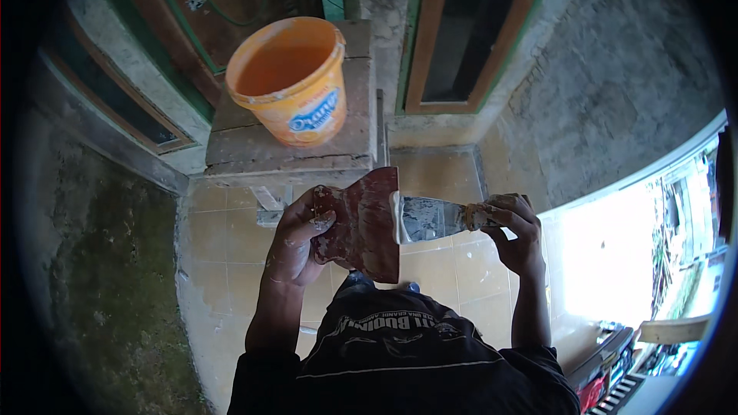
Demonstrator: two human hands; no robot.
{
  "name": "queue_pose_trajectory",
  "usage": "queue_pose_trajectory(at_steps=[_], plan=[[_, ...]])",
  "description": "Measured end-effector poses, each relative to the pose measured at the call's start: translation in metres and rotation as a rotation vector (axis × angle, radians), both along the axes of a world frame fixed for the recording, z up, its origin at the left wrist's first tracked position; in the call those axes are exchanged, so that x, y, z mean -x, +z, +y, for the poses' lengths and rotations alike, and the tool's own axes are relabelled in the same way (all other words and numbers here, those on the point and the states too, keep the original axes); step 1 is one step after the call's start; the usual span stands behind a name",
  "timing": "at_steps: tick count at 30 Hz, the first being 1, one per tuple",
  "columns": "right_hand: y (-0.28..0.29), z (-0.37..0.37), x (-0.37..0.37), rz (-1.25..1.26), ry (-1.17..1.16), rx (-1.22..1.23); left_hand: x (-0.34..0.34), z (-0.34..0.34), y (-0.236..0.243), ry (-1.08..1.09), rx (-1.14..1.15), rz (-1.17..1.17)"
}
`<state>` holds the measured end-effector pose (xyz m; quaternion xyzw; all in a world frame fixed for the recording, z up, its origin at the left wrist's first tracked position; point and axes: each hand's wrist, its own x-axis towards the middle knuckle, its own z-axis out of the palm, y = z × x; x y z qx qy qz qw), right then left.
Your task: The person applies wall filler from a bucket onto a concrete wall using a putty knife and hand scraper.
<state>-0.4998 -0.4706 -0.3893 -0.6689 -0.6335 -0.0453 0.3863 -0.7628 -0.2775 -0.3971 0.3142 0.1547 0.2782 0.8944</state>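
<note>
My left hand (300, 234) grips a wide dark-red plastic scraper (361, 223) smeared with white residue, its thumb pressed on the narrow end. From the other side, my right hand (516, 232) is closed around the handle of a putty knife (434, 218) with a grey, stained metal blade. The knife's edge meets the scraper's straight edge, and a strip of white putty (397, 217) sits where the two come together. Both tools are held up in front of my body, above the tiled floor.
An orange plastic bucket (307, 119) stands on a worn wooden table (254, 155) beyond my hands. Wooden doors and a brown-framed window (477, 31) line the wall. A bare plastered wall (615, 84) rises at right; yellowish tiles (430, 261) cover the floor.
</note>
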Motion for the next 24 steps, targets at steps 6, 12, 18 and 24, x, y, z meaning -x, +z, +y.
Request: queue_pose_trajectory(at_steps=[6, 12, 18, 24], plan=[[-0.019, -0.067, -0.007, 0.596, -0.017, 0.069, -0.028, -0.024, -0.019, -0.074, -0.038, 0.036], [-0.024, -0.100, -0.016, 1.064, 0.223, 0.406, -0.062, -0.057, -0.032, -0.333, -0.080, 0.071], [-0.071, -0.154, -0.034, 1.268, 0.173, 0.391, -0.081, -0.078, -0.023, -0.265, -0.055, 0.140], [-0.060, -0.188, 0.012, 1.322, 0.008, 0.172, -0.105, -0.117, -0.035, 0.059, -0.260, 0.059]])
